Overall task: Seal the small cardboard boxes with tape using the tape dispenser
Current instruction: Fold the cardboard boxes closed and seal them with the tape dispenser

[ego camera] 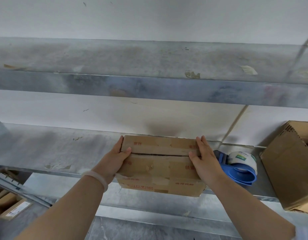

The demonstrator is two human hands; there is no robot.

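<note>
A small brown cardboard box (160, 163) with red print and old tape patches lies on the metal shelf (63, 153), its near end overhanging the front edge. Its two top flaps are folded down and meet at a dark seam across the middle. My left hand (115, 158) holds the box's left side, thumb on top by the seam. On the right side my right hand (204, 158) holds it the same way, thumb on the seam. A blue tape dispenser (239, 168) with a white tape roll lies on the shelf just right of the box, untouched.
A larger open cardboard box (288, 170) stands at the right end of the shelf. Another metal shelf (149, 66) runs above, with tape scraps on it. More boxes (9, 205) sit lower left. A white wall lies behind.
</note>
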